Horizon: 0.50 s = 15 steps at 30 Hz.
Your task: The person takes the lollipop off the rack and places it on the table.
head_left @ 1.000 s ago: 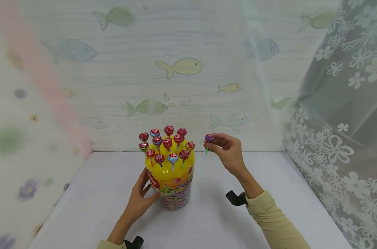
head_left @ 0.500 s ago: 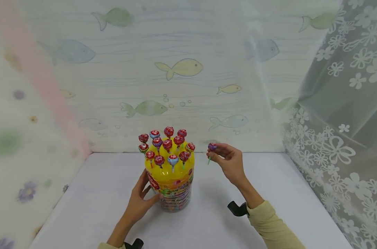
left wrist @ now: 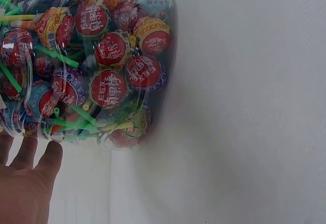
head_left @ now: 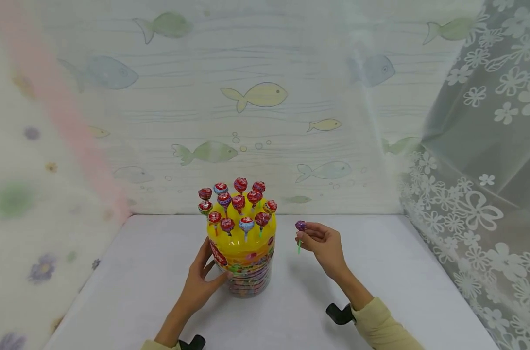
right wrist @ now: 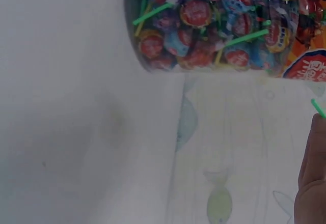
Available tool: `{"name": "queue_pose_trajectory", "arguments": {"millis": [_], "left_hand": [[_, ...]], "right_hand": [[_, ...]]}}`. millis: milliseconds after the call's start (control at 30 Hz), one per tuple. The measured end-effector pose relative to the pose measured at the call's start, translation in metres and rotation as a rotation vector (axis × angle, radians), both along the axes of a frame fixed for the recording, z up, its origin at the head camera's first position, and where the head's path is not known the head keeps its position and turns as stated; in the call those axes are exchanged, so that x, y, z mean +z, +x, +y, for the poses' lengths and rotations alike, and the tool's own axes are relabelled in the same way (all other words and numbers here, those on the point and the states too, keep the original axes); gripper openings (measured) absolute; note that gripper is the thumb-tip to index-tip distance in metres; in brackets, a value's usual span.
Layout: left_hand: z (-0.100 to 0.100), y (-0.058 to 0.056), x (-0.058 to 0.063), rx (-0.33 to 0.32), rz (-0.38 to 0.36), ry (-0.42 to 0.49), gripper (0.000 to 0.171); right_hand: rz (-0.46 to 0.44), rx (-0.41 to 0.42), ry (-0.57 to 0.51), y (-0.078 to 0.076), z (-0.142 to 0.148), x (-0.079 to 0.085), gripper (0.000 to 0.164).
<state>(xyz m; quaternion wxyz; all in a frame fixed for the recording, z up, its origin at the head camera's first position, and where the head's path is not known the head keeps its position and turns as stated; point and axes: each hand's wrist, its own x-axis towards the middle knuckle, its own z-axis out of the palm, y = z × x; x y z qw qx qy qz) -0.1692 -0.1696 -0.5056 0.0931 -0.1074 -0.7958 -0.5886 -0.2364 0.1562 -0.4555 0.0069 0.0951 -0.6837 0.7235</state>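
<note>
A tall clear jar [left wrist: 109, 40], filled with wrapped lollipops, stands upright on the table. Its yellow lid [head_left: 234, 243] bears several lollipops [head_left: 246, 223] set upright on their sticks. My left hand [head_left: 199, 282] rests on the jar's left side, thumb toward the front and fingers spread along the wall; in the left wrist view its fingers touch the plastic. To the right of the jar, apart from it, my right hand [head_left: 326, 245] pinches a purple-wrapped lollipop [head_left: 300, 225], whose green stick points down. The right wrist view shows only that green stick [right wrist: 318, 107] and part of the hand.
The white tabletop [head_left: 116, 282] spreads around the jar. Behind it hangs a pale curtain [head_left: 265, 58] printed with fish. A sheer flowered curtain [head_left: 487, 204] stands at the right. Black wrist mounts [head_left: 340, 314] sit at both wrists.
My right hand has come down with the pinched lollipop, from about the height of the lid's lollipops to below them, and slightly rightward. The jar and left hand have kept their places.
</note>
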Motion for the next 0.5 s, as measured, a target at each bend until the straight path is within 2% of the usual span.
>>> {"name": "queue_pose_trajectory", "arguments": {"millis": [133,300,500], "left_hand": [[0.000,-0.001,-0.002,0.004,-0.008,-0.018,0.103],[-0.001,-0.001,-0.002,0.005,-0.009,-0.036,0.103],[0.001,-0.001,-0.001,0.005,-0.011,-0.038,0.102]], "right_hand": [[-0.101,0.008,0.075,0.002,0.006,-0.012,0.033],[-0.142,0.028,0.131,0.004,0.016,-0.027,0.035],[-0.185,-0.034,0.217,0.003,0.025,-0.039,0.032]]}}
